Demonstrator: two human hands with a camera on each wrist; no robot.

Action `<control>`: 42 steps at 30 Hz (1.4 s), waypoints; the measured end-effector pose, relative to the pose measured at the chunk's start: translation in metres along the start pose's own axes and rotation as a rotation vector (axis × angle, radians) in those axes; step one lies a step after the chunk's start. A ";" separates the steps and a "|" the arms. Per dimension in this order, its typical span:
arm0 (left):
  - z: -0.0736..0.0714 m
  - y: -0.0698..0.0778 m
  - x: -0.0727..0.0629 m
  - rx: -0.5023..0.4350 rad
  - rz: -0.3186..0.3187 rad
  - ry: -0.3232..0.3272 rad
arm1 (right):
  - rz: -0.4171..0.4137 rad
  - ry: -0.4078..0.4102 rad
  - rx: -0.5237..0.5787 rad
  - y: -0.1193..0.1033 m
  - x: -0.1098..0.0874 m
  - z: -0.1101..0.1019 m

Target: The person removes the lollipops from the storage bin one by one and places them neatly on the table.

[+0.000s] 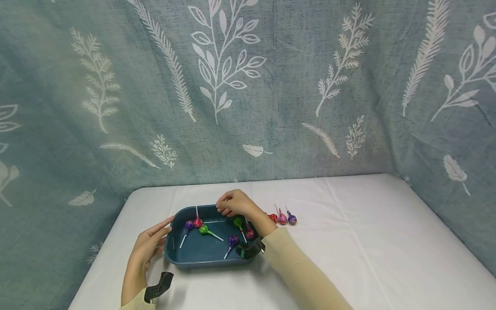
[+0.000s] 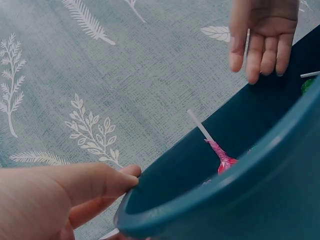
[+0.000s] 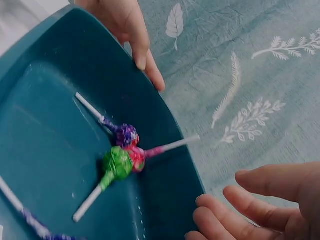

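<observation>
A dark teal plastic tray [image 1: 205, 254] holds several wrapped lollipops. At its left end, my left hand [image 1: 146, 246] touches the outer wall and rim with extended fingers. My right hand [image 1: 236, 202] hovers at the far rim toward the right, fingers loosely bent; the right wrist view shows nothing between them. Grouped on the left inside the tray are a purple lollipop [image 3: 127, 135], a pink-red one [image 1: 198, 223] with its stick standing up, and a green one [image 3: 117, 164]. Further right lie another purple lollipop [image 1: 233, 241], a green one [image 1: 238, 222] and a pink one [image 1: 249, 234].
On the white-covered table [image 1: 329, 249], right of the tray, lie a red lollipop [image 1: 273, 217], a pink lollipop [image 1: 282, 219] and a purple lollipop [image 1: 292, 219]. Behind the table hangs a grey-green curtain [image 1: 279, 107] with white leaf prints.
</observation>
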State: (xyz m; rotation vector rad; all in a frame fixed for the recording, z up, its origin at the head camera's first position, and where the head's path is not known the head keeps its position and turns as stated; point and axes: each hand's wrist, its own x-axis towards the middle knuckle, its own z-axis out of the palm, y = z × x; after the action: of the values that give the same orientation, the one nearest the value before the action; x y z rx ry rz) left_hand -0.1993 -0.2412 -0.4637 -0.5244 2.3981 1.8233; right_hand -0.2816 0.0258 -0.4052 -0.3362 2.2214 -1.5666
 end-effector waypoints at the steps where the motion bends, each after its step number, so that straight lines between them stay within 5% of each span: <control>1: 0.000 0.000 0.000 -0.002 0.001 0.000 | 0.002 -0.006 0.003 -0.001 0.002 0.002; 18: -0.003 -0.001 0.001 -0.011 0.001 -0.004 | 0.062 -0.185 -0.038 0.001 0.019 0.032; 42: -0.001 0.000 0.002 -0.031 -0.023 -0.011 | 0.112 -0.228 -0.166 0.003 0.027 0.053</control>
State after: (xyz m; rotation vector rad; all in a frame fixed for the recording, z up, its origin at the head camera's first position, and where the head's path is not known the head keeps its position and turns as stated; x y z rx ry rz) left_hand -0.2013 -0.2427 -0.4645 -0.5408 2.3507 1.8522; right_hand -0.2821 -0.0289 -0.4286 -0.4089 2.1560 -1.2241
